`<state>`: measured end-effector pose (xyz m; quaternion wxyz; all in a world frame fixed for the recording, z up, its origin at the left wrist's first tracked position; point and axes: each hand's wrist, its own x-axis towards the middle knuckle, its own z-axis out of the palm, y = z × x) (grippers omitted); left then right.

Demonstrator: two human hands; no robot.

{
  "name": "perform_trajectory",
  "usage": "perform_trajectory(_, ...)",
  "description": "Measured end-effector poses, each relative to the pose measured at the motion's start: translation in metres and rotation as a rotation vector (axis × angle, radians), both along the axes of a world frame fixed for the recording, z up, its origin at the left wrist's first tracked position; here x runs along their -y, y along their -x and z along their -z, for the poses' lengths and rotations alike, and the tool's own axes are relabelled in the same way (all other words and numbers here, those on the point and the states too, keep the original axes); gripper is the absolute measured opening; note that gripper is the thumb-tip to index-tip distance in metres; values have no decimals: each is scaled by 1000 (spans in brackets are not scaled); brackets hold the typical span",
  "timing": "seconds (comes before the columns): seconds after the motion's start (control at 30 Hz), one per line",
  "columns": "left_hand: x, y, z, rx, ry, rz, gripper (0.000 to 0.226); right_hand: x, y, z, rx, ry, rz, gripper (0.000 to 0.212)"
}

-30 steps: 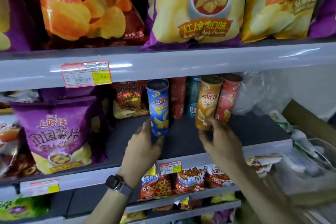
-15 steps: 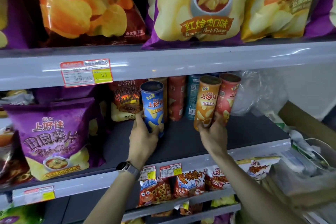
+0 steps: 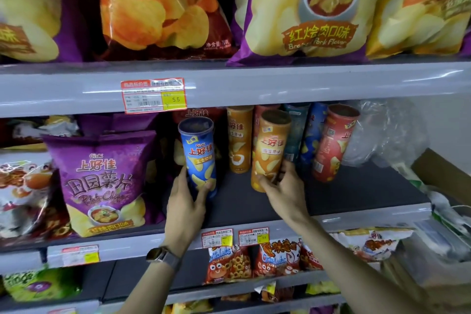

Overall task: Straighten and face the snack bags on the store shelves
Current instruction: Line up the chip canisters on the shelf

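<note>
- The blue can [image 3: 200, 157] and the orange can [image 3: 269, 151] are tall glossy cylinders standing on the dark middle shelf [image 3: 356, 194].
- The left hand [image 3: 187, 201] grasps the blue can low, thumb in front.
- The right hand [image 3: 281, 190] pinches the orange can's base; it seems slightly tilted.
- Both forearms reach upward.
</note>
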<state>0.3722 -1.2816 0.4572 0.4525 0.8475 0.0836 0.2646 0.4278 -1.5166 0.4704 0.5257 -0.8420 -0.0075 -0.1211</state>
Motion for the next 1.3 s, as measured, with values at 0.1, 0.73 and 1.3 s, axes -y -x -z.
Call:
perform_trajectory(0.1,0,0,1,-6,-31,1,64,-24,0,-1,40,12,-63,63)
perform_trajectory(0.73,-4,1,7,4,-135,14,65,-2,0,4,155,-20,49,62)
perform_trajectory(1.3,1,4,10,7,-177,-16,63,109,-36,-13,8,-33,424,56)
